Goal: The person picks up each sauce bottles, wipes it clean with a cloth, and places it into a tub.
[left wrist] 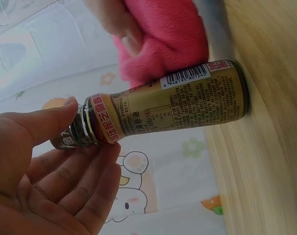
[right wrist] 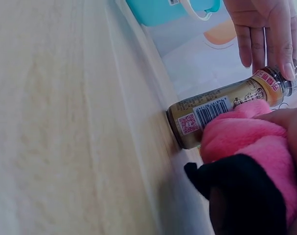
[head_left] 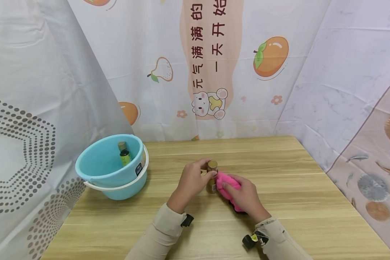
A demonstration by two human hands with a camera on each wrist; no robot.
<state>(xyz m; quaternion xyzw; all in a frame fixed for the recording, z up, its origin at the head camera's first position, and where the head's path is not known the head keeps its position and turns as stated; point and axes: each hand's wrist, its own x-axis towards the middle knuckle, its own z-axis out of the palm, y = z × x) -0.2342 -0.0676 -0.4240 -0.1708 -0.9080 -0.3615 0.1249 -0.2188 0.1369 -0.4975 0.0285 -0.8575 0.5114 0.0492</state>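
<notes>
A glass sesame oil bottle (head_left: 210, 187) with a gold label and gold cap stands upright, its base right at the wooden tabletop. My left hand (head_left: 192, 177) pinches it at the neck, thumb on one side and fingers on the other, as the left wrist view shows. In my right hand (head_left: 248, 198) is a bunched pink plush cloth (left wrist: 168, 36) with a black part (right wrist: 246, 191). The cloth lies against the side of the bottle (right wrist: 221, 110), covering some of the label next to the barcode.
To the left on the table (head_left: 276, 159) is a light blue bucket (head_left: 123, 180) with a white handle (head_left: 117, 188). Inside it leans a dark bottle (head_left: 125, 154) with a yellow-green label. Printed curtains (head_left: 143, 43) hang behind and at both sides.
</notes>
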